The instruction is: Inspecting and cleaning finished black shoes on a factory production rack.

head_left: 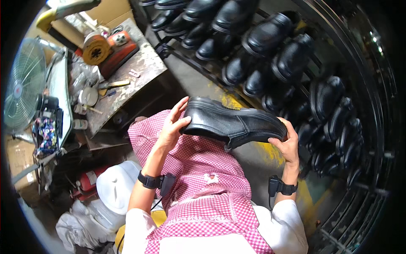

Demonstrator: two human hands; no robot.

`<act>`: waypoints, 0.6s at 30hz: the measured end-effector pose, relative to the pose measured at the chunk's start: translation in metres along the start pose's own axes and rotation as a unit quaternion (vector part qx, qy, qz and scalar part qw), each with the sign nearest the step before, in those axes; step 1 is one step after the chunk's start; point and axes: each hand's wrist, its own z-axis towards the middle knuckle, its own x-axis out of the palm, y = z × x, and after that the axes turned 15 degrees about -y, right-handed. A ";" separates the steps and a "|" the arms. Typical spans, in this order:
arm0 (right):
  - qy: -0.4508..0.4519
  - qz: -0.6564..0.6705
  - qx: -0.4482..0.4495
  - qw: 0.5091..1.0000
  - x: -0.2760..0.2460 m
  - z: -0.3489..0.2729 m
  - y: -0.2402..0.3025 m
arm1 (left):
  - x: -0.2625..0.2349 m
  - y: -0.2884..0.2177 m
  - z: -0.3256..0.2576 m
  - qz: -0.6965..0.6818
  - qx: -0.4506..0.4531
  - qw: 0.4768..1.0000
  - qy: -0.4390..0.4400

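Head view shows a fan [23, 84] far left. Next, the left hand [171, 129] grips the heel of a black shoe [232, 123] held over a pink checked apron [203, 182]. At the toe, the right hand [287, 146] grips too. Racked shoes [292, 59] sit behind.

Shoe-making workshop. A black metal rack [338, 84] holds rows of finished black leather shoes [270, 36]; a stained workbench [127, 80] carries tools, beside a standing fan [23, 84].
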 end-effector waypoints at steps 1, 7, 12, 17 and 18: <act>0.013 0.002 -0.003 1.000 0.011 0.007 0.003 | -0.011 -0.001 0.000 -0.019 0.006 1.000 -0.024; 0.060 0.036 0.007 0.998 0.067 0.039 0.014 | -0.046 -0.025 -0.004 -0.096 -0.003 0.987 -0.129; 0.028 0.060 -0.038 0.997 0.139 0.071 0.040 | -0.084 -0.032 -0.004 0.011 0.151 0.952 -0.265; -0.074 -0.002 -0.206 0.976 0.224 0.113 0.055 | -0.132 -0.011 -0.015 0.259 0.273 0.881 -0.285; -0.097 -0.022 -0.226 0.969 0.238 0.123 0.058 | -0.133 -0.007 -0.012 0.318 0.322 0.843 -0.290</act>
